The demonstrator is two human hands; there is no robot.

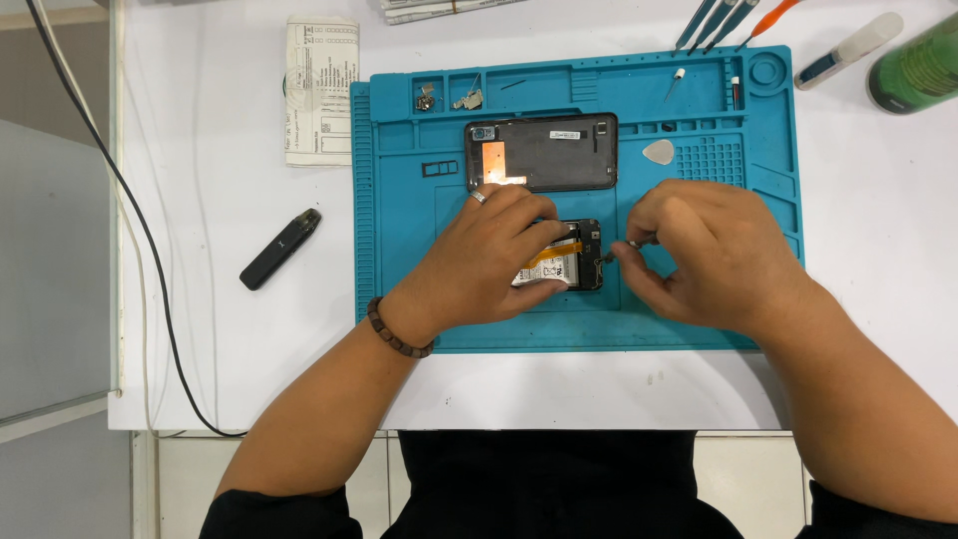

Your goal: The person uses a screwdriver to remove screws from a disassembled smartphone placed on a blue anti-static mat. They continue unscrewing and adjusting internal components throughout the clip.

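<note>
Left hand [489, 262] lies flat over an opened phone [571, 262] near the middle of the blue mat [399, 250], fingers pressed down on it & gripping its edge, holding it steady. Phone's insides show: white battery w/ an orange flex strip across it. Right hand [711, 255] sits just right of the phone, fingers pinched shut on a thin metal tool [621, 250]; tool tip touches the phone's right edge. Can't tell exactly what kind of tool, too small.

Just above the phone, on the same mat, lies the phone's dark back cover [544, 152], inside up, w/ a copper-colored patch at left. A white pick [658, 152] sits right of the cover. Small metal parts [447, 98] rest in mat compartments at top left.

Off the mat, on the white table [220, 150]: a folded paper [319, 90] top left, a black pen-shaped gadget [280, 249] left, a green bottle [916, 65] top right.
</note>
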